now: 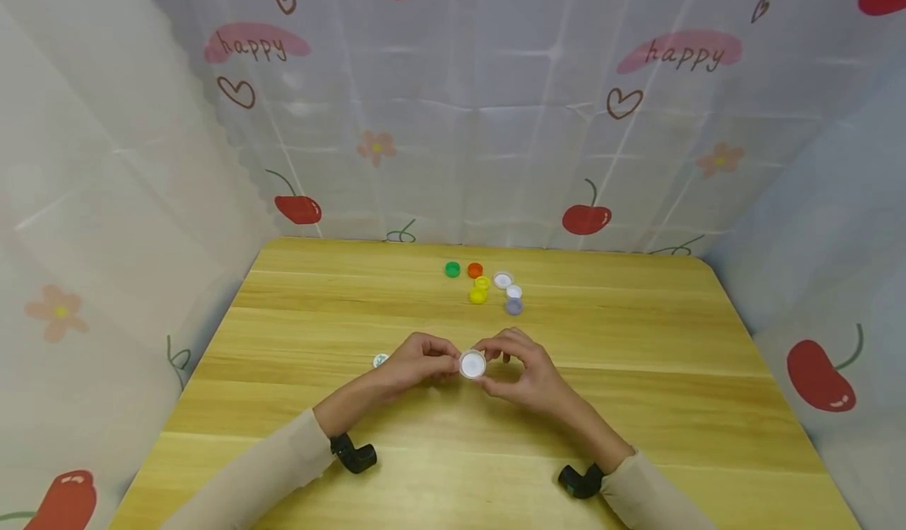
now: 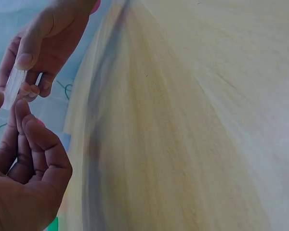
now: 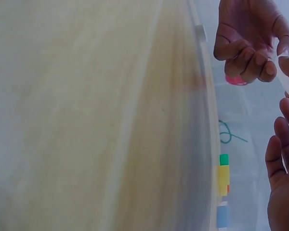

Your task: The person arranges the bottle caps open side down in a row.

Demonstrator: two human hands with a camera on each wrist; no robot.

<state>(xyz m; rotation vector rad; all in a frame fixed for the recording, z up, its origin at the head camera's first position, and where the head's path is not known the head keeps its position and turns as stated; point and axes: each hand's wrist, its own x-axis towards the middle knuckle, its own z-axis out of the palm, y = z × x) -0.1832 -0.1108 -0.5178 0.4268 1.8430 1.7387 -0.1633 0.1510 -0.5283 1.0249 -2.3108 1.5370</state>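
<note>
The round clear-rimmed case [image 1: 473, 364] is held above the wooden surface [image 1: 453, 475], its edge pinched by thumb and fingertips of both left hand [image 1: 418, 363] and right hand [image 1: 531, 371], neither opened wide. It should feel light, stiff and slightly slick (plastic, probably), best taken by opposite edges. Coloured caps [image 1: 478, 296] lie beyond, out of the way; a small printed disc [image 1: 380, 360] is half-hidden by the left hand.

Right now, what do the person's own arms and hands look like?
The left sleeve and right sleeve are plain beige. A black elbow-shaped device shows at each sleeve's end. The left hand and right hand wear no gloves.
</note>
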